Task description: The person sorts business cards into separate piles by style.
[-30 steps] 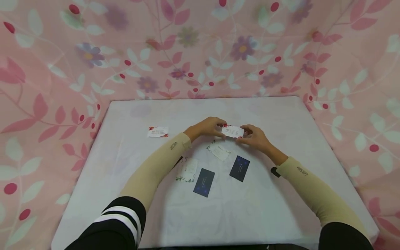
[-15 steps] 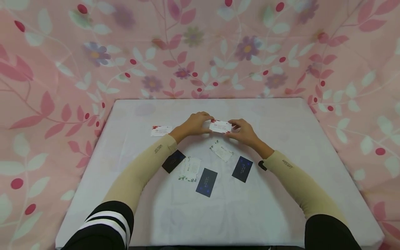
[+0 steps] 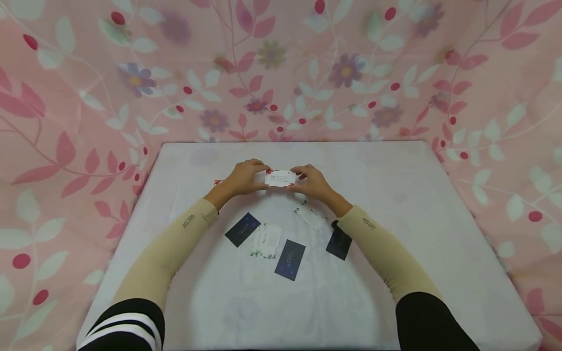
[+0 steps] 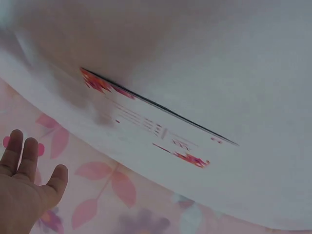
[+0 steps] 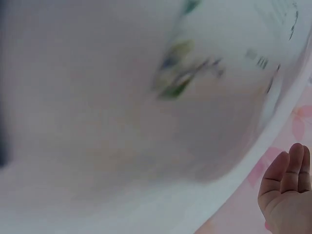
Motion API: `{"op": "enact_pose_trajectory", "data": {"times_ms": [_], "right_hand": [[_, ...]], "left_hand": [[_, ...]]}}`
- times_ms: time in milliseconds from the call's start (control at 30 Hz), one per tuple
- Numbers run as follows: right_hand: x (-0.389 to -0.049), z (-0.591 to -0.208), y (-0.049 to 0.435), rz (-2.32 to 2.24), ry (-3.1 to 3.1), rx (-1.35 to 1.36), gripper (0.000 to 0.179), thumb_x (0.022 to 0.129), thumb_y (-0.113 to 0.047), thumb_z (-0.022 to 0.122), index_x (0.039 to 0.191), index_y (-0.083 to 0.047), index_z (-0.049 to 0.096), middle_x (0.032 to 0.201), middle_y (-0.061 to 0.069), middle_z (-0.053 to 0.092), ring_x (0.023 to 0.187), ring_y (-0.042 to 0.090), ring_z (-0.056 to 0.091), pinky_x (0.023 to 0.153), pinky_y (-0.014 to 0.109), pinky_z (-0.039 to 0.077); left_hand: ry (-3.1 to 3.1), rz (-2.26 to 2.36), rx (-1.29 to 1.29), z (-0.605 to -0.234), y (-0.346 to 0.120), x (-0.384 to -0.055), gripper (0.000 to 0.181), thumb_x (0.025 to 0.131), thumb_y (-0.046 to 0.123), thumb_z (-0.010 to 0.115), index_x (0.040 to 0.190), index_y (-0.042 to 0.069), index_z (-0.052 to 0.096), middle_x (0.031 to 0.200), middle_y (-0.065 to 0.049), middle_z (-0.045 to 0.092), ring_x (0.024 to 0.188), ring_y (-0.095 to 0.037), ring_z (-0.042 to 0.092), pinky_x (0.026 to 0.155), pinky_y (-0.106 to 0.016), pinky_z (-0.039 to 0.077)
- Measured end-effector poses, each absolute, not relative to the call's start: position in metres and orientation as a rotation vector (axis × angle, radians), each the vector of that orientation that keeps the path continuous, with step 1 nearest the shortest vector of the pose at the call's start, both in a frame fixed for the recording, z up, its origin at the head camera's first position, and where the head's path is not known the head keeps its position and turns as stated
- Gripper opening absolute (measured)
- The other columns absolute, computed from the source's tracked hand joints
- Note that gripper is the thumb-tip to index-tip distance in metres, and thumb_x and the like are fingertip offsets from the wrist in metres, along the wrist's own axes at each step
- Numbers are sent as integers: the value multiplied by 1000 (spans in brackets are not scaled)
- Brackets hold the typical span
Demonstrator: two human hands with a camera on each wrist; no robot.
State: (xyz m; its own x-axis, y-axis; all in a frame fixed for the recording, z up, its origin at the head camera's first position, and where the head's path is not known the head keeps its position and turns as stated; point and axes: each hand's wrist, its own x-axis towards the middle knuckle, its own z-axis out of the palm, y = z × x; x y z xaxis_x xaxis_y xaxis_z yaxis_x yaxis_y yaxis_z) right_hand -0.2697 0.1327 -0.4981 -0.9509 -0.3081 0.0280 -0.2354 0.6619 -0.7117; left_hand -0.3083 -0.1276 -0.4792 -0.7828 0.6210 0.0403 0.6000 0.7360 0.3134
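In the head view, a white business card [image 3: 280, 178] with red floral corners is held between my two hands over the far middle of the table. My left hand [image 3: 240, 178] pinches its left edge with thumb and fingers. At its right edge my right hand [image 3: 315, 182] grips with thumb and index finger. A matching red-cornered card [image 4: 146, 119] lies under the left wrist, mostly covered by that hand in the head view. The right wrist view catches the right hand [image 5: 286, 195] and a blurred green-leafed white card [image 5: 234, 58] below it.
On the white table [image 3: 281, 312] lie a tilted dark blue card [image 3: 243, 229], a leafy white card [image 3: 266, 241] and another dark blue card [image 3: 290, 260]. A further dark card [image 3: 338, 243] is partly under the right sleeve. Floral pink cloth [image 3: 281, 73] hangs behind.
Both hands have carried the red-cornered card leftward across the far part of the table. The left hand now covers most of the matching card there; the right forearm now overlaps a dark card.
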Motion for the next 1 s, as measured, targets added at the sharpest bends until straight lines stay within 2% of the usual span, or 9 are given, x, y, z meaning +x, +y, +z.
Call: {"op": "enact_pose_trajectory", "data": {"times_ms": [333,800,1000], "right_hand": [[-282,-495,72,-1105,2780,-441,62,82,-37,80,137,-16,59,125,12,57,110,26,59,95,39,51],[-288,-500,18,-977,2766,-471,64,81,-37,81,138,-17,59,123,11,56,107,22,57,92,35,48],[-293,-504,-4,-910,2755,-523,63,84,-38,78,139,-18,58,124,9,58,109,19,53,96,32,46]], "left_hand": [[2911,404,916,-474,-183,-307,64,84,44,76,138,16,58,136,-14,56,129,-34,49,101,-64,37],[2906,377,780,-480,-230,-303,64,83,41,77,138,13,58,136,-20,55,129,-38,48,99,-68,34],[2860,400,670,-482,-251,-303,65,84,38,78,140,11,56,137,-25,51,130,-42,46,102,-68,35]]}}
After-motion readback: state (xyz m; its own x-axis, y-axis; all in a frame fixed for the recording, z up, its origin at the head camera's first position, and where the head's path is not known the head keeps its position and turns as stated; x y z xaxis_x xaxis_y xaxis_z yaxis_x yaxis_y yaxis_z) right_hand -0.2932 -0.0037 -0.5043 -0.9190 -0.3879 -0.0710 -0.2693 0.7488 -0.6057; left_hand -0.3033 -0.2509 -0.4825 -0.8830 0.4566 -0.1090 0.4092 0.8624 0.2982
